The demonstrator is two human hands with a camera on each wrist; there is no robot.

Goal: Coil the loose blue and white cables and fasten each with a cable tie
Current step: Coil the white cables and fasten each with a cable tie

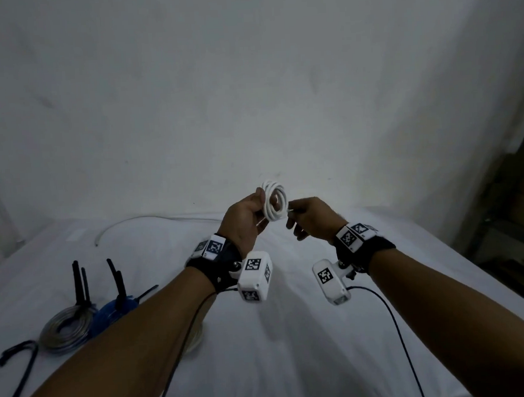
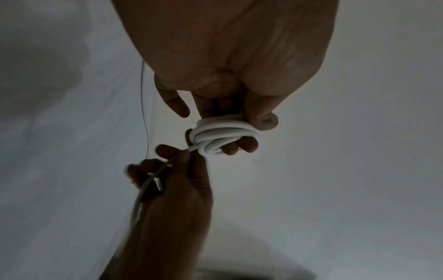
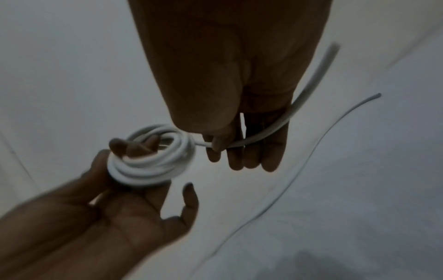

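My left hand [image 1: 246, 220] grips a small coil of white cable [image 1: 275, 203] in the air above the bed, thumb on the outside and fingertips through the loop [image 2: 225, 138]. My right hand [image 1: 311, 216] pinches the cable's free tail right beside the coil [image 2: 177, 155]. In the right wrist view the tail [image 3: 261, 136] runs across my right fingers [image 3: 251, 157] and sticks out past the palm, and the coil [image 3: 151, 157] sits on my left fingers. A blue coiled cable [image 1: 114, 311] with a black tie [image 1: 118, 283] on it lies at the left.
A grey coil [image 1: 66, 330] with a black tie [image 1: 80, 283] lies beside the blue one. Loose black ties [image 1: 19, 360] lie at the far left. A loose white cable [image 1: 151, 219] curves along the back of the white sheet [image 1: 294, 349]. Dark shelving [image 1: 519, 213] stands at right.
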